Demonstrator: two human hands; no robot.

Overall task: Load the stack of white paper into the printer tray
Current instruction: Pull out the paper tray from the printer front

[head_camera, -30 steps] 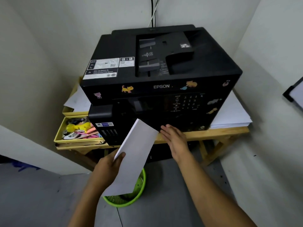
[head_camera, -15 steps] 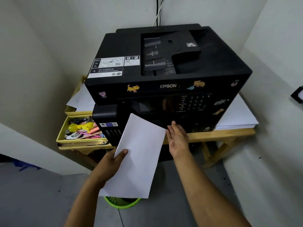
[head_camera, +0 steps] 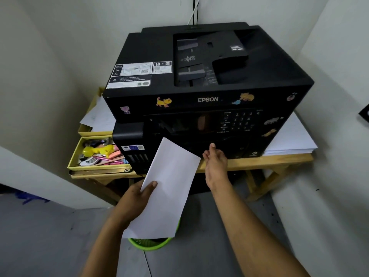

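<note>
White walls are closing in on a narrow corner where we are standing over a wooden surface (head_camera: 259,163) that is carrying the black printer (head_camera: 199,92), which is filling most of the view. Since a second ago our head has been moving closer, so the printer is looming larger and its control panel is now facing us more squarely.

Beside it on the right a spare pile of sheets (head_camera: 289,138) is lying untouched, and on the left a yellow drawer (head_camera: 79,156) of pens and odds is standing open. Below, a green basket (head_camera: 151,244) is peeking out on the floor.

Our left hand (head_camera: 135,198) is gripping the stack of white paper (head_camera: 169,186), thumb on top and fingers hidden beneath; the stack is hanging in the air in front of the printer's lower left, not yet in any tray. It has been swinging: half a second ago it was showing a broader face, and now it is tilting narrower again.

Our right hand (head_camera: 215,162) has been sliding rightward along the lower front of the printer, and its grip is now loose and wide, fingers reaching up against the black panel and holding nothing. We are judging that it is feeling for the tray's edge, so the tray is still waiting to be pulled out before the paper can go in
</note>
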